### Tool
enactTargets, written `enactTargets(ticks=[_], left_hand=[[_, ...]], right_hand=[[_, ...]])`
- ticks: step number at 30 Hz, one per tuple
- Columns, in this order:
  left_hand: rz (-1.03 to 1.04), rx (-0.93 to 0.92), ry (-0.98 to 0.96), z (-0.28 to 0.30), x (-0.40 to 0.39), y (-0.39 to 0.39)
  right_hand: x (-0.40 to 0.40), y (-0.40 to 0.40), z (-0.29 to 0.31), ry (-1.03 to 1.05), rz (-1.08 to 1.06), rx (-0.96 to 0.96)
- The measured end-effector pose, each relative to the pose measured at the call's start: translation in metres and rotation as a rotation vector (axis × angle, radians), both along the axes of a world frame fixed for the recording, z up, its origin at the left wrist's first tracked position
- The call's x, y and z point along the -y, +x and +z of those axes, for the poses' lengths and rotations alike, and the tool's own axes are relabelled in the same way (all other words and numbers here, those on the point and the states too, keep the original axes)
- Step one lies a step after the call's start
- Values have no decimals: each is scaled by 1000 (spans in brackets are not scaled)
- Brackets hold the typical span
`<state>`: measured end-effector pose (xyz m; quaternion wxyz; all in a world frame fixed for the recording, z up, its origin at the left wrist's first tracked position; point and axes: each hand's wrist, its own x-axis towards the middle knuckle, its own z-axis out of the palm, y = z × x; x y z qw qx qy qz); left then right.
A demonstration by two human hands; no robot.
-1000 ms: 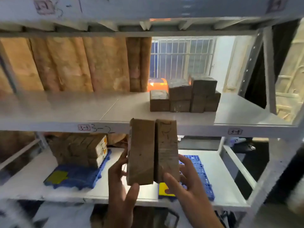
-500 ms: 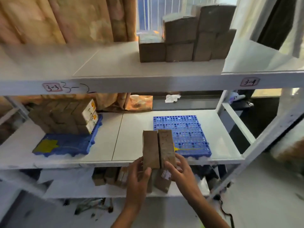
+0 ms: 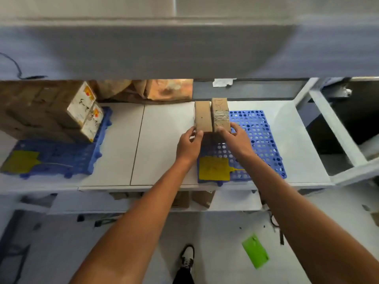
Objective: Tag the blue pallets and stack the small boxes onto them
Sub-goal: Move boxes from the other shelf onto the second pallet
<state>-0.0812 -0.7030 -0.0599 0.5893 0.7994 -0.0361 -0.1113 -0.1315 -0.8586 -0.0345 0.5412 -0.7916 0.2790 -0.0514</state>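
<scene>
Change: a second ago the pair of small boxes (image 3: 212, 114) was held up in front of the upper shelf; half a second ago it was lowered to the edge of the middle shelf; now it sits over the back left corner of the right blue pallet (image 3: 256, 144), apparently touching down
Meaning: this looks like the first load on that pallet, with release seemingly the next step
Left hand (image 3: 189, 143): closed on the near left side of the left box
Right hand (image 3: 235, 140): closed on the near end of the right box, pressing the two together
Right pallet tag: a yellow tag (image 3: 214, 168) lies on its near left corner, so tagging seems done here; any writing is too faint to read
Left pallet (image 3: 61, 158): carries its own yellow tag (image 3: 20, 161) and a stack of boxes (image 3: 51, 111)
Writing: orange-and-white labels with handwritten marks on the stacked boxes, illegible; scribbles on the held right box, unreadable
Floor: a green tag (image 3: 255, 251) lies loose
</scene>
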Motion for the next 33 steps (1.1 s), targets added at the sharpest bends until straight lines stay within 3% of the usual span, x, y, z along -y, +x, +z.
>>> enactTargets(ticks=[9, 14, 19, 23, 30, 33], left_hand=[[-23, -24, -12, -6, 9, 12], [-20, -72, 75, 2, 7, 7], [45, 84, 212, 34, -2, -18], [2, 291, 183, 83, -19, -71], [-83, 700, 37, 184, -52, -215], [-54, 850, -35, 236, -61, -239]], right_hand=[[10, 14, -12, -40, -14, 13], [18, 9, -4, -106, 10, -90], [16, -21, 19, -202, 25, -70], [-1, -72, 53, -313, 17, 63], [-59, -203, 159, -370, 80, 552], [-67, -227, 211, -364, 12, 735]])
